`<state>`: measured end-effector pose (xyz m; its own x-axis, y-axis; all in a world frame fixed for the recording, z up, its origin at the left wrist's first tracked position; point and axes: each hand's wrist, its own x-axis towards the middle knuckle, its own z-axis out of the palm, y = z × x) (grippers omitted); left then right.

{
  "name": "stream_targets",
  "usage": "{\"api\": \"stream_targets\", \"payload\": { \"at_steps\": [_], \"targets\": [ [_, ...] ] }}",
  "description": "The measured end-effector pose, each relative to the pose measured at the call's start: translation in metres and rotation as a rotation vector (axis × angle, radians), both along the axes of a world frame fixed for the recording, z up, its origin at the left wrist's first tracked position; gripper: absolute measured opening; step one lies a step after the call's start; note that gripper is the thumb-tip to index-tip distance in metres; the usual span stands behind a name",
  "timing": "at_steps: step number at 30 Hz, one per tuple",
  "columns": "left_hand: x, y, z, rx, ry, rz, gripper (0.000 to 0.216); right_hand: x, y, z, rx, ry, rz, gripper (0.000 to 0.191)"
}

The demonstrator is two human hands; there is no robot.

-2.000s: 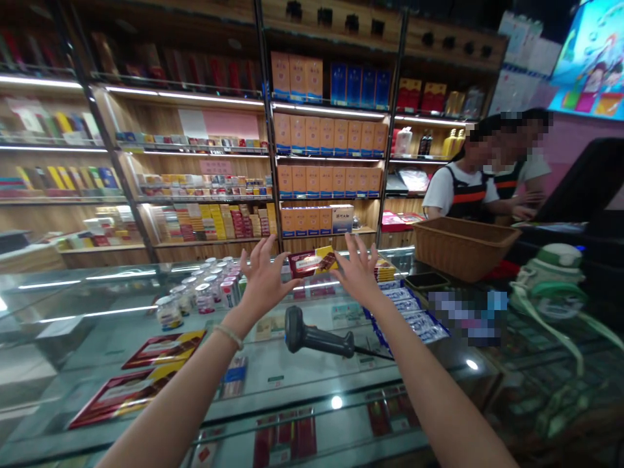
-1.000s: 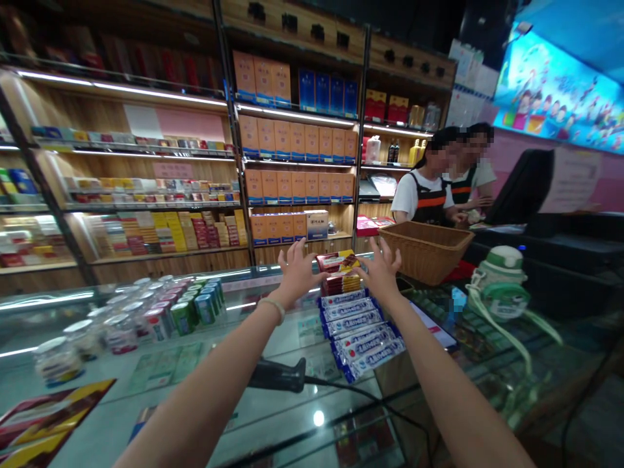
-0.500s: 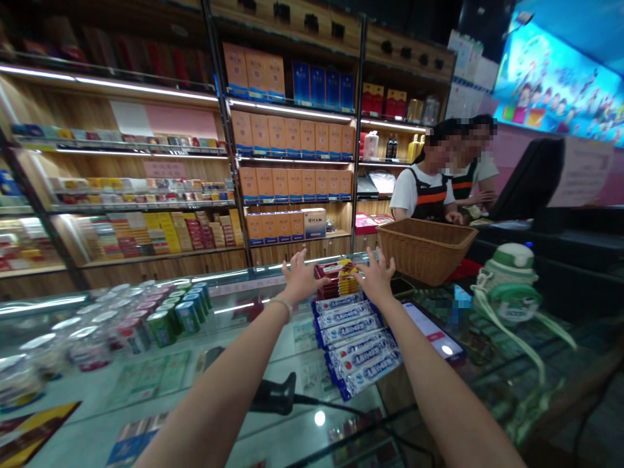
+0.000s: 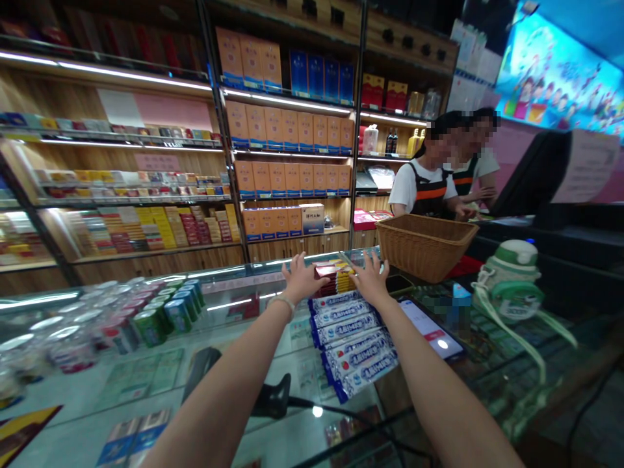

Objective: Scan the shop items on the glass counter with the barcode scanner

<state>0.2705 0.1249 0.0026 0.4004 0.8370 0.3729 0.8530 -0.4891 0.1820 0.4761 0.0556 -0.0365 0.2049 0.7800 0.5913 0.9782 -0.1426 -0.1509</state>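
A small stack of red-and-yellow wrapped snack bars [image 4: 336,281] lies on the glass counter between my two hands. My left hand [image 4: 301,281] is at the stack's left end, fingers spread and thumb against or close to the bars. At the right end, my right hand [image 4: 371,278] has its fingers apart, with its thumb side by the stack. A thin strip sticks up near the right fingertips; whether they touch it is unclear. Just nearer to me, blue-and-white wrapped bars [image 4: 348,335] lie in overlapping rows between my forearms.
Right of the bars lie a lit phone [image 4: 431,328], a wicker basket [image 4: 424,244] and a green-and-white bottle [image 4: 514,279] with a strap. A black handheld scanner [image 4: 273,396] lies partly under my left forearm. Several cans [image 4: 178,312] stand left. Two people in aprons are behind the counter.
The thin strip now shows raised by my right fingers, which have shifted slightly left and closer to the stack. My left hand stays almost in place. The view has turned slightly.
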Motion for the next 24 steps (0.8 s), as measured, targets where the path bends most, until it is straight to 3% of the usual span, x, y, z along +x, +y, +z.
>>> {"api": "stream_targets", "payload": {
  "at_steps": [10,17,24],
  "targets": [
    [0.001,-0.001,-0.002,-0.092,0.098,0.035,0.074,-0.002,-0.004,0.001,-0.037,-0.118,-0.023,0.032],
    [-0.006,-0.004,-0.004,-0.092,0.141,0.063,0.103,-0.005,-0.008,0.003,-0.055,-0.140,-0.041,0.058],
    [-0.015,-0.014,0.001,-0.119,0.152,0.058,0.102,-0.009,-0.010,0.000,-0.051,-0.169,-0.024,0.064]
  ]
}}
